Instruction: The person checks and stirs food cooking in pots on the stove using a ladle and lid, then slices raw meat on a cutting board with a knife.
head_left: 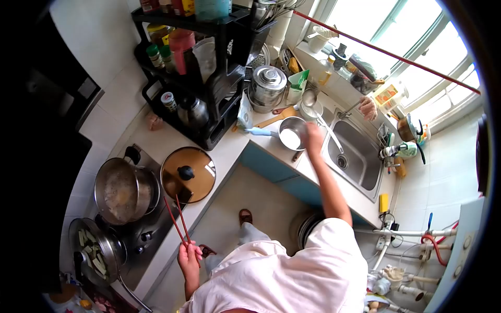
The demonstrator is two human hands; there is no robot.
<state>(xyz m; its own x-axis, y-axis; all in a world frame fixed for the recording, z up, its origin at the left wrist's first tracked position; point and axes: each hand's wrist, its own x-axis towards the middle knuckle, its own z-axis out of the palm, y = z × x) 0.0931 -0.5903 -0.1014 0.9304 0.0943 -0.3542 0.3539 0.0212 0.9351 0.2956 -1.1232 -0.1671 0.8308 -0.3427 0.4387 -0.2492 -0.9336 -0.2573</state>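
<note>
My left hand [189, 254] is closed around a pair of red chopsticks [179, 223], whose tips point up toward the stove side of the counter. Beside them lies a round amber glass lid [201, 175] with a black knob. My right hand [313, 137] is stretched out over the counter, at the right rim of a small saucepan [291, 125] with a light blue handle and something white inside. Motion smears its fingers, so whether it holds anything is unclear. A ladle [329, 128] lies across a bowl just beyond it.
On the stove stand a pot of cloudy liquid [121, 192] and a pan with pale green pieces [93, 253]. A black rack [219, 78] rises at the corner. The steel sink [357, 156] is right of my right hand; a steamer pot [269, 83] stands behind.
</note>
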